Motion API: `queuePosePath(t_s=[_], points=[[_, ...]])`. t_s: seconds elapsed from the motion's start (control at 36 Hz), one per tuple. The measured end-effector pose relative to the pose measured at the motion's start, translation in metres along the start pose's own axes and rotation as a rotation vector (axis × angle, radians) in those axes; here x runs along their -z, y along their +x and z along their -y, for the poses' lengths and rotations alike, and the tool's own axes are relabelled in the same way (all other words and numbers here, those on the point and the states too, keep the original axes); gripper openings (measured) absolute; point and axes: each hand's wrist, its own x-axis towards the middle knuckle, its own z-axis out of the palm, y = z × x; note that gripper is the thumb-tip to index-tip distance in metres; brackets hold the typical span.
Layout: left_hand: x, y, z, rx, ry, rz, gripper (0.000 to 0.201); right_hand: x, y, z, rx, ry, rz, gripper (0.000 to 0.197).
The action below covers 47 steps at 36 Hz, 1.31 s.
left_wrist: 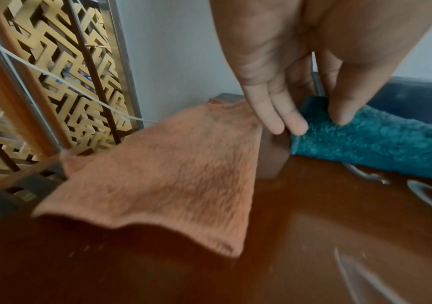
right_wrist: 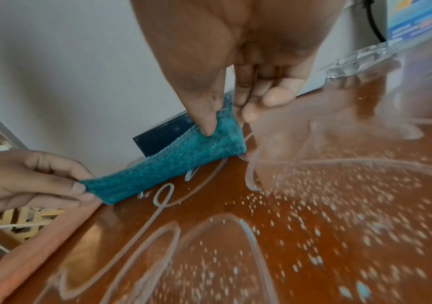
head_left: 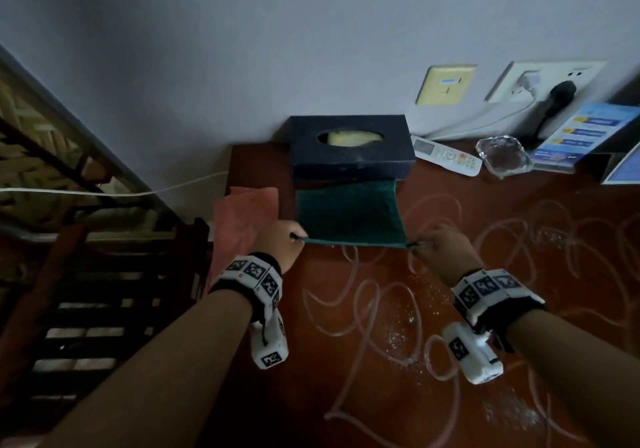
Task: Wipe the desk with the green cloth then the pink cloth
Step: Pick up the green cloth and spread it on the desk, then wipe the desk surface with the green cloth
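Note:
The green cloth (head_left: 348,213) is stretched flat just above the reddish-brown desk (head_left: 381,395), in front of the tissue box. My left hand (head_left: 289,239) pinches its near left corner (left_wrist: 321,119). My right hand (head_left: 427,243) pinches its near right corner (right_wrist: 219,127) between thumb and fingers. The left hand (right_wrist: 61,185) also shows in the right wrist view, holding the cloth's other end (right_wrist: 111,187). The pink cloth (head_left: 244,219) lies at the desk's left edge, partly hanging over it (left_wrist: 173,174). White scribbles (head_left: 374,312) and white specks (right_wrist: 313,216) cover the desk.
A dark blue tissue box (head_left: 349,146) stands against the wall. To its right lie a white remote (head_left: 446,156), a glass ashtray (head_left: 502,156) and a blue leaflet stand (head_left: 585,135). Wall sockets with plugs (head_left: 540,82) are above. A chair (head_left: 97,295) stands left of the desk.

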Motion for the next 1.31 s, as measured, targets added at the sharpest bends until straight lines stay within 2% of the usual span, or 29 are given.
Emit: queuePosePath(t_s=[0.11,0.19,0.31,0.36,0.47,0.56,0.67,0.75,0.89,1.03,1.17,1.31], points=[[-0.012,-0.016,0.011,0.007,-0.034,0.047,0.021,-0.009,-0.013,-0.004,-0.022,-0.051,0.032,0.023],[-0.017,-0.037,0.015,-0.012,-0.112,0.077,0.019,-0.013,-0.02,-0.002,0.021,-0.107,0.11,0.026],[-0.025,-0.081,0.023,-0.038,-0.226,0.052,0.015,-0.013,-0.019,0.013,0.066,-0.118,0.167,0.029],[-0.033,-0.1,0.031,-0.07,-0.146,0.051,0.014,-0.012,-0.012,0.024,0.075,-0.101,0.139,0.032],[-0.053,-0.13,0.053,-0.164,0.156,0.028,0.019,-0.022,0.011,0.052,0.121,-0.192,0.09,0.045],[-0.067,-0.146,0.072,-0.185,0.341,0.022,0.041,-0.036,0.027,0.07,0.131,-0.242,0.081,0.055],[-0.084,-0.163,0.091,-0.161,0.461,-0.001,0.066,-0.059,0.041,0.081,0.132,-0.299,0.132,0.062],[-0.093,-0.171,0.1,-0.122,0.485,-0.002,0.079,-0.074,0.05,0.082,0.135,-0.337,0.19,0.065],[-0.1,-0.172,0.11,-0.086,0.457,-0.026,0.065,-0.096,0.059,0.087,0.135,-0.341,0.276,0.068],[-0.106,-0.169,0.113,-0.081,0.471,-0.031,0.067,-0.105,0.07,0.095,0.103,-0.319,0.25,0.07],[-0.11,-0.168,0.116,-0.111,0.5,-0.098,0.067,-0.105,0.082,0.108,0.068,-0.317,0.253,0.071],[-0.111,-0.166,0.117,-0.128,0.526,-0.137,0.076,-0.106,0.079,0.11,0.072,-0.327,0.217,0.07]])
